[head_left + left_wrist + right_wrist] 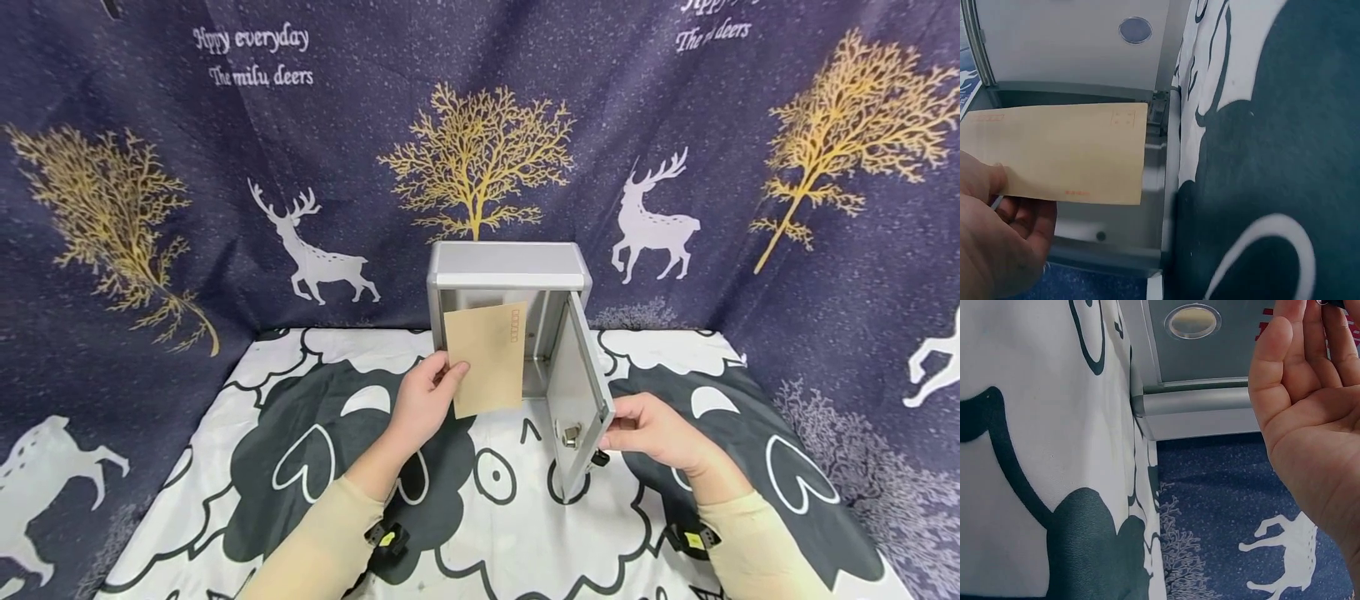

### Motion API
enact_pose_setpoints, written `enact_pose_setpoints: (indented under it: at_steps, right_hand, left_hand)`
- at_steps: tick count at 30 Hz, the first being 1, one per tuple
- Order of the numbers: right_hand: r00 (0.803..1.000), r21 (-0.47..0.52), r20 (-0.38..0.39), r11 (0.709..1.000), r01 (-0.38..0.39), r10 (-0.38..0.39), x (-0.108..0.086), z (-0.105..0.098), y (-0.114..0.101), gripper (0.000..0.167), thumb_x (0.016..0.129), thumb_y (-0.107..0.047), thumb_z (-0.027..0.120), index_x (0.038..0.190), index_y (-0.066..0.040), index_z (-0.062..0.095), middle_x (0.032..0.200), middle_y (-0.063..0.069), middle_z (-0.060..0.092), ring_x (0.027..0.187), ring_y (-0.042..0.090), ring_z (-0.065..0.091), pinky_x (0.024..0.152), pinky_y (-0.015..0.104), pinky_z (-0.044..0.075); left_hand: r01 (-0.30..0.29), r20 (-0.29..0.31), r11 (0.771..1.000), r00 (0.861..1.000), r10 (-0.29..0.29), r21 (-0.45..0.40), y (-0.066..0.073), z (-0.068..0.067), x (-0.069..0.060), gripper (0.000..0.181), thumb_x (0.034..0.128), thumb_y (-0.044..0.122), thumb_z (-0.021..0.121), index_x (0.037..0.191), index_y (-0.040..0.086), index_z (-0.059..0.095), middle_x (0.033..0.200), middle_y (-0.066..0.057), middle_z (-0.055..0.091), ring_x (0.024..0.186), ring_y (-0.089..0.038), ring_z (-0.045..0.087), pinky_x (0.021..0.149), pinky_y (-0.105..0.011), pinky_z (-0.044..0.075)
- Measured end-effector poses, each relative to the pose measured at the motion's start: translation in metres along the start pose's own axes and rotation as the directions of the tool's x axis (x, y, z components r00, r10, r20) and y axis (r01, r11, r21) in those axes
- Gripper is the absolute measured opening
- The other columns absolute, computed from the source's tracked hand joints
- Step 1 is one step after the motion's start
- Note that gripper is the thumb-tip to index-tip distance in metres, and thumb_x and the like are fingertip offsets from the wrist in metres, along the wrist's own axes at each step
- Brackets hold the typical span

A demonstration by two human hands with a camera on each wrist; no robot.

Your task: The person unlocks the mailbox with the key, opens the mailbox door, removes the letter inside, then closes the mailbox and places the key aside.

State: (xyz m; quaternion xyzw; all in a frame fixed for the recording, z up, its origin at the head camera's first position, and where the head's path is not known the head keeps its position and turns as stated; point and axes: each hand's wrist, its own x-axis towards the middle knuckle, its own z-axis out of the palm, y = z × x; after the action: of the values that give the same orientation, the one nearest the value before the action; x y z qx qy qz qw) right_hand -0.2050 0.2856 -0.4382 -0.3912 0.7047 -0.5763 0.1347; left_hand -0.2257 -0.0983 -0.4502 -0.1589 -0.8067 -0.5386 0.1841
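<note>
A grey metal mailbox (510,260) stands upright with its door (581,392) swung out toward me on the right. My left hand (429,392) holds a tan paper envelope (487,358) by its left edge, thumb on the front face. The envelope is upright before the mailbox opening; in the left wrist view, the envelope (1072,153) covers part of the interior. My right hand (660,429) grips the free edge of the door, beside the lock (572,437) and a black key head (600,457). In the right wrist view the fingertips of my right hand (1316,406) are cut off.
A white and dark green patterned cloth (495,533) covers the table under the mailbox. Behind and at both sides hangs a dark blue curtain (480,50) printed with deer and golden trees. An oval window (1192,322) shows in the door's outer face.
</note>
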Motion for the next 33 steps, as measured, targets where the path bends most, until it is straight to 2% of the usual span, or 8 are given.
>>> enact_pose_setpoints:
  at_steps: [5,12,16,20,23,28,33]
  right_hand:
    - [1.0,0.008,0.003,1.0,0.006,-0.006,0.0,0.001,-0.001,0.04,0.099,0.015,0.071,0.124,-0.014,0.084,0.109,-0.002,0.083,0.092,0.01,0.077,0.078,0.029,0.064]
    - [1.0,0.031,0.011,0.999,0.009,-0.009,0.0,0.002,-0.002,0.04,0.1,0.015,0.071,0.124,-0.014,0.084,0.11,-0.002,0.083,0.093,0.01,0.078,0.079,0.029,0.064]
    - [1.0,0.026,0.012,1.0,0.011,-0.011,0.0,0.001,-0.001,0.04,0.1,0.015,0.07,0.124,-0.014,0.084,0.109,-0.001,0.083,0.093,0.01,0.077,0.079,0.029,0.063]
    - [1.0,0.019,0.01,1.0,0.006,-0.006,0.0,0.001,-0.001,0.041,0.099,0.016,0.07,0.124,-0.014,0.084,0.108,-0.001,0.083,0.091,0.01,0.077,0.077,0.029,0.063]
    - [1.0,0.021,0.008,1.0,0.001,-0.001,0.0,0.001,-0.001,0.042,0.099,0.017,0.07,0.123,-0.014,0.084,0.107,-0.001,0.083,0.091,0.01,0.076,0.077,0.029,0.063]
    - [1.0,0.016,0.008,1.0,0.003,-0.003,0.0,0.001,-0.002,0.04,0.099,0.016,0.07,0.122,-0.014,0.084,0.107,-0.002,0.083,0.09,0.01,0.076,0.077,0.028,0.063]
    - [1.0,0.009,0.008,1.0,0.004,-0.004,0.001,0.002,-0.002,0.04,0.099,0.016,0.07,0.122,-0.014,0.084,0.106,-0.001,0.083,0.09,0.009,0.076,0.077,0.028,0.063]
  left_hand:
    - [0.021,-0.003,0.999,1.0,-0.021,-0.037,0.002,-0.008,-0.006,0.03,0.1103,0.025,0.074,0.084,0.015,0.063,0.071,0.004,0.052,0.066,-0.016,0.051,0.063,-0.03,0.042]
    - [0.049,0.008,0.995,0.999,-0.048,-0.086,0.0,-0.017,-0.011,0.016,0.111,0.023,0.073,0.106,0.009,0.078,0.085,-0.003,0.072,0.081,-0.021,0.071,0.07,-0.027,0.056]
    - [0.058,0.011,0.992,0.998,-0.057,-0.111,-0.001,-0.024,-0.012,0.016,0.1112,0.023,0.073,0.109,0.009,0.079,0.092,-0.006,0.077,0.085,-0.025,0.077,0.072,-0.03,0.06]
    - [0.063,-0.01,0.99,0.998,-0.065,-0.124,-0.001,-0.032,-0.012,0.019,0.1117,0.026,0.072,0.103,0.009,0.076,0.09,-0.006,0.078,0.081,-0.025,0.076,0.071,-0.03,0.059]
    - [0.053,-0.046,0.992,0.997,-0.059,-0.114,-0.001,-0.038,-0.012,0.024,0.1123,0.027,0.071,0.097,0.009,0.073,0.082,-0.007,0.073,0.075,-0.022,0.07,0.068,-0.028,0.054]
    - [0.047,-0.084,0.991,0.995,-0.058,-0.127,-0.003,-0.048,-0.011,0.023,0.1148,0.023,0.067,0.102,0.004,0.072,0.082,-0.011,0.069,0.071,-0.017,0.064,0.066,-0.027,0.051]
    - [0.07,-0.104,0.984,0.991,-0.088,-0.164,-0.005,-0.059,-0.01,0.025,0.1161,0.023,0.064,0.105,0.001,0.071,0.089,-0.015,0.072,0.074,-0.012,0.069,0.068,-0.025,0.056]
